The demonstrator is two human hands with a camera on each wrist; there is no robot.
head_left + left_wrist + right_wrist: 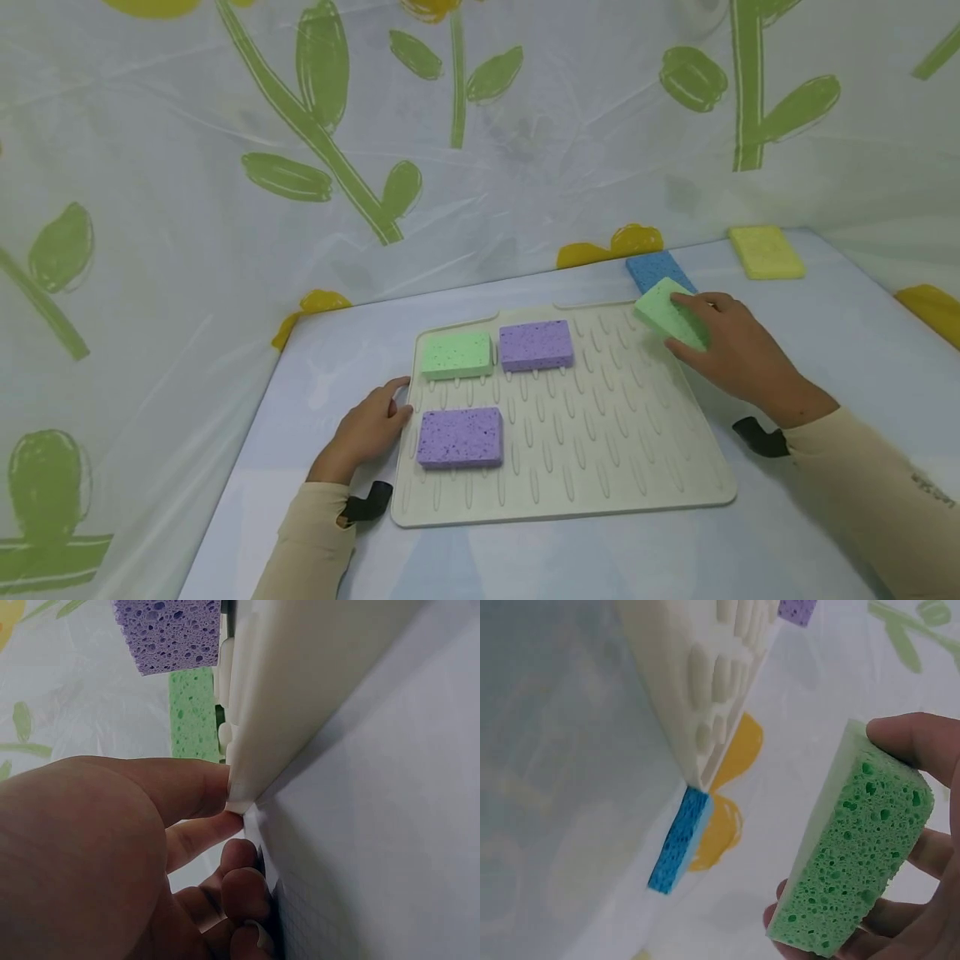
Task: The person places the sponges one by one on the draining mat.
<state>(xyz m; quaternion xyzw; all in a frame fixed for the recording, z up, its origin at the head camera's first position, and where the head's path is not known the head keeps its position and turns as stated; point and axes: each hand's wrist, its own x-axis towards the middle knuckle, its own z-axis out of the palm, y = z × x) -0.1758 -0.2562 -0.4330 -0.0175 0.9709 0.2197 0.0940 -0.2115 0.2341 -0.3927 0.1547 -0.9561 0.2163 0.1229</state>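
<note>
A green sponge (670, 312) is in my right hand (731, 350), gripped between thumb and fingers above the mat's far right corner. In the right wrist view this green sponge (855, 855) shows its porous side. My left hand (366, 429) touches the left edge of a cream ridged mat (600, 450); in the left wrist view, thumb and index fingertips meet the mat's edge (259, 727) while the other fingers bend loosely below. On the mat lie another green sponge (456, 356) at far left, a purple sponge (536, 345) beside it, and a second purple sponge (460, 437) nearer me.
Behind the mat's far right corner lies a blue sponge (660, 271), partly hidden by the held one. Farther right, a yellow sponge (767, 252) sits near the table's back edge. A white sheet with painted flowers (525, 167) hangs behind the table.
</note>
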